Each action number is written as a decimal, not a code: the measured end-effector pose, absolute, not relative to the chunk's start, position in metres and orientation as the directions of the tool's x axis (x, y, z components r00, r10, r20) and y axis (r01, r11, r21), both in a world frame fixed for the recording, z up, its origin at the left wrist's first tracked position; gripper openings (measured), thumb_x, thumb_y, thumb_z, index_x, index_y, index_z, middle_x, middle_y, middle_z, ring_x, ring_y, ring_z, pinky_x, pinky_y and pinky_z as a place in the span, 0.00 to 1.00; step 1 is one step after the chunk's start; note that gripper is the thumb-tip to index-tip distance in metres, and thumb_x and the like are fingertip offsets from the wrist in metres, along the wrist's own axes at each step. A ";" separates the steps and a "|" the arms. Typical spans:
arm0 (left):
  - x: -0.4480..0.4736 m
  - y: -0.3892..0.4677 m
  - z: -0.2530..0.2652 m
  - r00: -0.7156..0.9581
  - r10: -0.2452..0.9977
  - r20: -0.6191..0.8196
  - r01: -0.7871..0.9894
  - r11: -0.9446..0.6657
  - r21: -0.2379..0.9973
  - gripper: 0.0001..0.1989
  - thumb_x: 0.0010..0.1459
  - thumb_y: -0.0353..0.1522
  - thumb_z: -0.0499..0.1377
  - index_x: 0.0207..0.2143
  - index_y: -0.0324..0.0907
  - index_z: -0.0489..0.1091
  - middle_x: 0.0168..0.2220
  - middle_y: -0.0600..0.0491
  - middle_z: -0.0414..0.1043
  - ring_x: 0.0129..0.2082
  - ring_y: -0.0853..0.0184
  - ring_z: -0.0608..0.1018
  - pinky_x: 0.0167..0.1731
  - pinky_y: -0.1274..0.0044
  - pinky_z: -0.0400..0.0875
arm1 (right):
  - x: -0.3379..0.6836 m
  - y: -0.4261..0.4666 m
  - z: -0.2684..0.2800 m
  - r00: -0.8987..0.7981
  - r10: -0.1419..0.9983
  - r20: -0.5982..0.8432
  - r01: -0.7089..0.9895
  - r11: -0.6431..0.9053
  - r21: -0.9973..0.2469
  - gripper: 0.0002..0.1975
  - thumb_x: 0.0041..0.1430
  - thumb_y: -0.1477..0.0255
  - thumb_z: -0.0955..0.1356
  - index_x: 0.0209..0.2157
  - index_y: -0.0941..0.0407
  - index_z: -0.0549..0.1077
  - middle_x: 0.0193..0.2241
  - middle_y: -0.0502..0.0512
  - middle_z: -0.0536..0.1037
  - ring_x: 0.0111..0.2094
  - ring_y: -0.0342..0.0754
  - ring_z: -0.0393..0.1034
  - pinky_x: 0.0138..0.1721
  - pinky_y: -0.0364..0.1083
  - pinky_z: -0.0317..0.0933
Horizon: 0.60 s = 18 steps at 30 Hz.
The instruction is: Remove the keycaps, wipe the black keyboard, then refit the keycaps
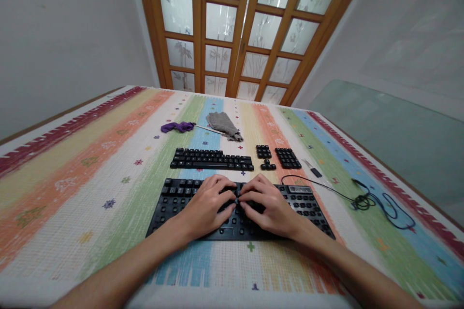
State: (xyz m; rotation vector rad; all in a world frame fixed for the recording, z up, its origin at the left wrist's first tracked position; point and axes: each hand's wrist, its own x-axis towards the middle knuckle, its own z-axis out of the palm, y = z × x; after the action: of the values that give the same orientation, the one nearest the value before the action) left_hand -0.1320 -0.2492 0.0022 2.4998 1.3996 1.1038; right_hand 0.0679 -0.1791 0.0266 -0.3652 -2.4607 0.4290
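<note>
A black keyboard lies in front of me, many of its switches bare, with a row of keycaps still fitted at its upper left. My left hand and my right hand rest over its middle, fingers bent inward. Their fingertips come together around one small dark keycap, mostly covered by the fingers. Whether it sits on its switch cannot be made out. Just behind the keyboard, loose black keycaps are laid out in a block, with smaller groups and a number-pad group to the right.
A grey cloth and a purple cloth lie farther back, a thin white stick between them. At right are a small tool with a black handle and the coiled cable. A striped tablecloth covers the table.
</note>
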 end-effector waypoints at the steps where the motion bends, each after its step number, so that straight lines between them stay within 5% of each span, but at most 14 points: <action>1: -0.132 -0.250 0.003 0.344 0.760 0.551 0.726 -0.588 0.358 0.03 0.61 0.28 0.59 0.37 0.41 0.73 0.47 0.47 0.73 0.51 0.57 0.70 0.51 0.62 0.68 | 0.068 -0.180 0.026 -0.788 0.349 0.507 0.161 0.912 -0.377 0.06 0.59 0.77 0.67 0.36 0.55 0.77 0.35 0.57 0.77 0.38 0.51 0.66 0.39 0.52 0.67; 9: -0.132 -0.252 0.005 0.463 0.698 0.546 0.759 -0.631 0.163 0.07 0.62 0.32 0.58 0.40 0.39 0.74 0.50 0.44 0.72 0.54 0.53 0.69 0.53 0.59 0.67 | 0.068 -0.176 0.029 -0.875 0.274 0.399 0.180 0.949 -0.258 0.10 0.58 0.79 0.64 0.37 0.57 0.77 0.38 0.60 0.75 0.40 0.53 0.63 0.42 0.54 0.65; 18: -0.134 -0.253 0.006 0.502 0.684 0.529 0.763 -0.639 0.102 0.11 0.62 0.36 0.59 0.42 0.39 0.75 0.53 0.43 0.70 0.56 0.51 0.68 0.54 0.58 0.66 | 0.065 -0.169 0.034 -0.899 0.275 0.342 0.188 0.945 -0.266 0.11 0.60 0.79 0.65 0.31 0.58 0.79 0.38 0.60 0.73 0.41 0.53 0.62 0.45 0.54 0.64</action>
State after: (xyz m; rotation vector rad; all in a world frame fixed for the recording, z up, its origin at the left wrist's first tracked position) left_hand -0.1337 -0.2526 0.0060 2.8456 1.3804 0.8933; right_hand 0.0654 -0.1692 0.0344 -0.3363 -2.7185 0.3199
